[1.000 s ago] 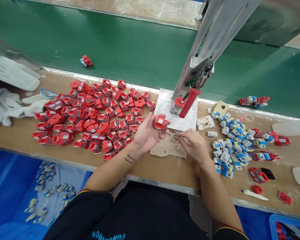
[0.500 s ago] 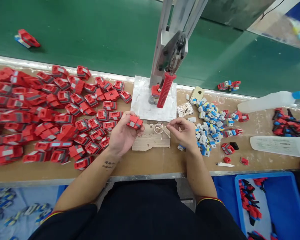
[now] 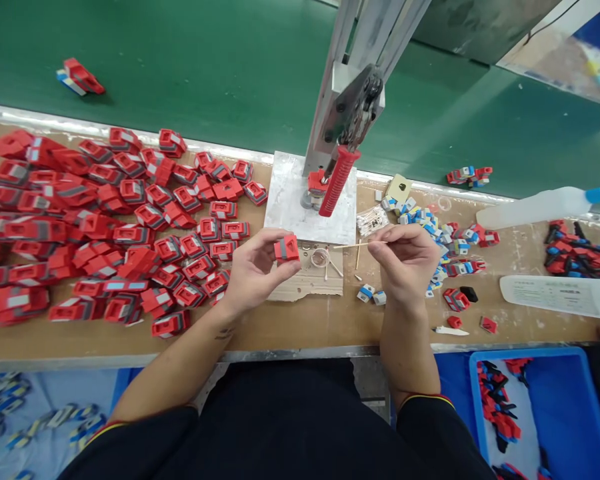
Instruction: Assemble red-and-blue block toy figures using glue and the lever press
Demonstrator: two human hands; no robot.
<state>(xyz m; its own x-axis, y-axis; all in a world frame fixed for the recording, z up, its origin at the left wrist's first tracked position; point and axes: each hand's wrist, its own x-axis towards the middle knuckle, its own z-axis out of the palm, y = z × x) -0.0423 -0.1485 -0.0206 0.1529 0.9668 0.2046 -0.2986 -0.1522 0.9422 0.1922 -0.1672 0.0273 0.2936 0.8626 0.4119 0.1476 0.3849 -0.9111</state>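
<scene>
In the centre there are two hands, the left hand (image 3: 260, 270) and the right hand (image 3: 413, 260), with one red piece (image 3: 287, 248) and one thin stick (image 3: 363, 244) held. Above them stands one red handle (image 3: 339, 181), over one metal plate (image 3: 285, 193). At the right are two pale bottles (image 3: 535, 207) (image 3: 555, 295), and at lower right one blue bin (image 3: 587, 407). The red parts (image 3: 135, 233) at left are several dozens; they overlap, so the exact number cannot be told.

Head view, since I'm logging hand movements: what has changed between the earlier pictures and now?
Since half a second ago, the right hand has moved the thin stick right, away from the ring. The left hand has turned the red block, now pinched. Neither was let go. The red lever stays over the metal plate.
</scene>
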